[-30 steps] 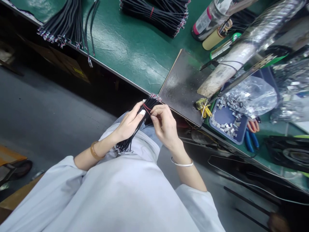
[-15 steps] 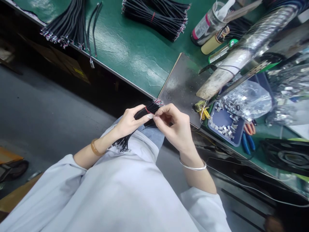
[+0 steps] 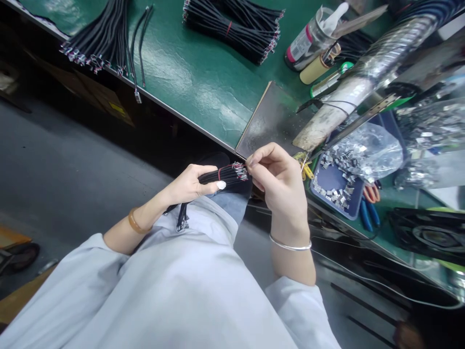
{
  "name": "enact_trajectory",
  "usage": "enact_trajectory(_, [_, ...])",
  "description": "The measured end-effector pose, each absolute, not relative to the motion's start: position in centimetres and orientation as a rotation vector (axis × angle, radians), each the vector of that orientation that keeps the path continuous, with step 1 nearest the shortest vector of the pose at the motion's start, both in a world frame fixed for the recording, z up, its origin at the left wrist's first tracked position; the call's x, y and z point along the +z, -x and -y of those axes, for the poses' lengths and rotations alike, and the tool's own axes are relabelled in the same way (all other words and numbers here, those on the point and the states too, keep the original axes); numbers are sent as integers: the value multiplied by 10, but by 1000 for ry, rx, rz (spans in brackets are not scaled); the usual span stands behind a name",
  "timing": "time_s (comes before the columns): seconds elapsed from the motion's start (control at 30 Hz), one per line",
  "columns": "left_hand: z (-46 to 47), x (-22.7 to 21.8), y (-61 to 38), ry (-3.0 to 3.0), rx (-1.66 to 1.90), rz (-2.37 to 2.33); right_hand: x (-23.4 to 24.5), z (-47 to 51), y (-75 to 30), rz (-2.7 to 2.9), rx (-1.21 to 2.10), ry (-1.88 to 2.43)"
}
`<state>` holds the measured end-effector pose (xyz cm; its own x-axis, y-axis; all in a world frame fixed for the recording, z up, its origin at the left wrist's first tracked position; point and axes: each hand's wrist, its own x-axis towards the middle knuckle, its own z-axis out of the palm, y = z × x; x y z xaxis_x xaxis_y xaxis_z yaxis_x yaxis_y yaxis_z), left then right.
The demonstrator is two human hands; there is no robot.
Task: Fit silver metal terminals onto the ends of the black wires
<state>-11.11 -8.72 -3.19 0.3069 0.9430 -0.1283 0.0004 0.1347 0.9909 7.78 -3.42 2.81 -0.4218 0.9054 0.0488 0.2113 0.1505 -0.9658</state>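
Observation:
My left hand (image 3: 192, 183) is wrapped around a bundle of black cables (image 3: 229, 174), held above my lap. A thin red tie (image 3: 219, 173) circles the bundle just beyond the thumb. Stripped red and white wire ends point right, and the metal-tipped tails (image 3: 182, 222) hang below the left hand. At the wire ends, my right hand (image 3: 278, 179) is closed in a pinch between thumb and index finger. What the pinch holds is too small to make out, though a thin reddish line shows beside the fingertips.
On the green bench (image 3: 203, 97) lie a tied cable bundle (image 3: 232, 29), a loose cable pile (image 3: 105, 39) and two single cables. To the right are a dark plate (image 3: 269, 121), a metallic duct hose (image 3: 348, 92), a blue tray (image 3: 336, 184) of metal connectors, and blue-handled pliers (image 3: 369, 213).
My right hand has moved right, from beside the red tie to the bundle's wire ends. The bundle has turned flatter in my left hand, showing more of the wire ends.

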Motion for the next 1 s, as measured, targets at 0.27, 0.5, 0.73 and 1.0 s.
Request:
enact_trajectory(0.27, [94,-42,123,-699,942,-700,-7,46,-59,1658,1629,938])
enact_trajectory(0.5, [91,-49,116,-591,946,-728,-32,52,-52,1747,1383,929])
enact_trajectory(0.73, [92,-47,113,-1029,763,-832,-20,43,-29,1530,1417,911])
enact_trajectory(1.0, [122,-75,92,-1016,1014,-1215,-27,60,-12,1497,1534,800])
